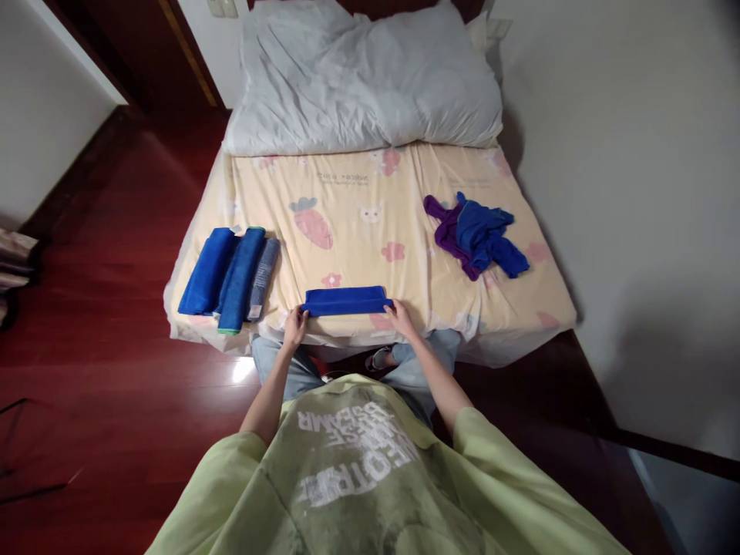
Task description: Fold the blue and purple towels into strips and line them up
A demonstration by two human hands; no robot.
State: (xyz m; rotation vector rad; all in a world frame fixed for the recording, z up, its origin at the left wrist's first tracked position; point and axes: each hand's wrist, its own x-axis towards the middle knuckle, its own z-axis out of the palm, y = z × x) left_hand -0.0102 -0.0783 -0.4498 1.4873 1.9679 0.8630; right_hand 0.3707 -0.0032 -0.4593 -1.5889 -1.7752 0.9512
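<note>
A blue towel (345, 301), folded into a long narrow strip, lies flat near the front edge of the bed. My left hand (295, 327) pinches its left end, and my right hand (398, 317) pinches its right end. To the left, several folded or rolled towels (237, 270) rest side by side, blue ones and a grey one with a pale label. Over on the right, a loose heap has a crumpled blue towel (484, 227) lying partly on a purple cloth (449, 231).
A cream bed sheet (358, 231) printed with carrots and flowers covers the bed. Large pale pillows (364, 77) lie across its head. A wall (624, 169) runs close along the right side, and dark red flooring (116, 370) stretches to the left.
</note>
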